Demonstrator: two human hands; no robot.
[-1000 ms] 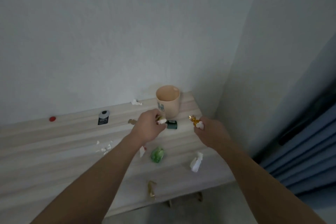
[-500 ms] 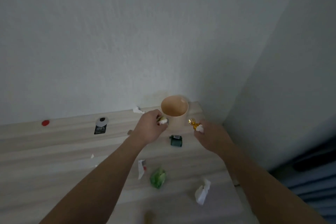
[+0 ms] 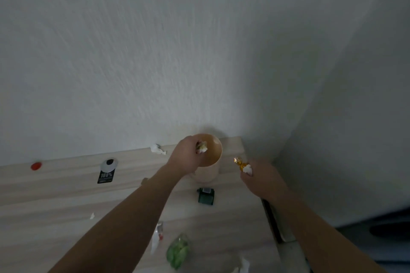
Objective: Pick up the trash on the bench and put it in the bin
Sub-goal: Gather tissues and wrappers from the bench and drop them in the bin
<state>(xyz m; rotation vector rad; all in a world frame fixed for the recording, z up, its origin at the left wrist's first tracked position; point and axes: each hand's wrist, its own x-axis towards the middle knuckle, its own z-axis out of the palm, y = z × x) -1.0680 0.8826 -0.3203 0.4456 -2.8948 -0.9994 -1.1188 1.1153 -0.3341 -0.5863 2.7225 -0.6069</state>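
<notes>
Left hand (image 3: 186, 157) has moved from beside the bin (image 3: 220, 149) to over its mouth, pinching crumpled scraps (image 3: 201, 146); drop is straight down. Right hand (image 3: 264, 177) grips gold wrapper (image 3: 239, 162), just right of the bin.

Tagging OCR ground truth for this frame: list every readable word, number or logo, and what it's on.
"100%": white print on the black packet lying on the bench.
Smaller line under it: too blurred to read.
Dark green packet: pale patch on top, unreadable.
Nothing else legible, bin included.
</notes>
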